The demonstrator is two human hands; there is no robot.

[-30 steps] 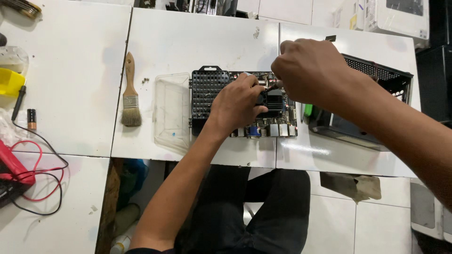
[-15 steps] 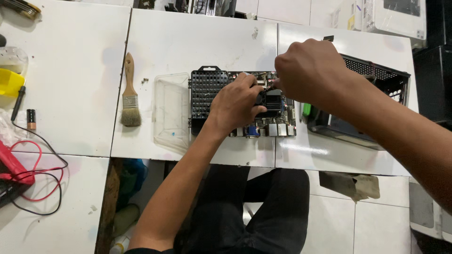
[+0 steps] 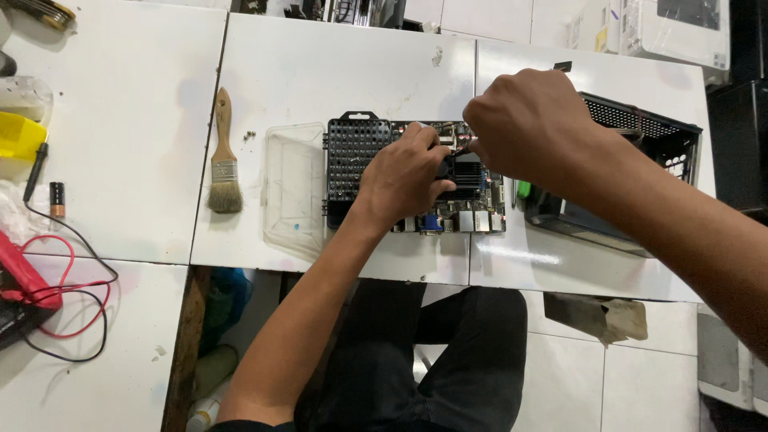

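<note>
A small green motherboard [image 3: 474, 214] lies on a black bit-set tray [image 3: 352, 156] at the table's front edge. My left hand [image 3: 404, 176] rests on the board with curled fingers, holding it down, thumb and forefinger near its top edge. My right hand [image 3: 528, 124] hovers over the board's upper right, fingertips pinched on a small wired connector [image 3: 454, 141] between the two hands. What the fingertips touch underneath is hidden.
A clear plastic lid [image 3: 292, 188] lies left of the tray, with a wooden paintbrush [image 3: 224, 160] beyond it. An open black computer case [image 3: 640, 132] stands to the right. Red and black leads [image 3: 72, 276], a small battery [image 3: 57, 200] and a yellow object [image 3: 16, 136] sit at far left.
Both hands stay over the board's top edge. My right hand has shifted only slightly, and the fingers keep working at the same spot.
</note>
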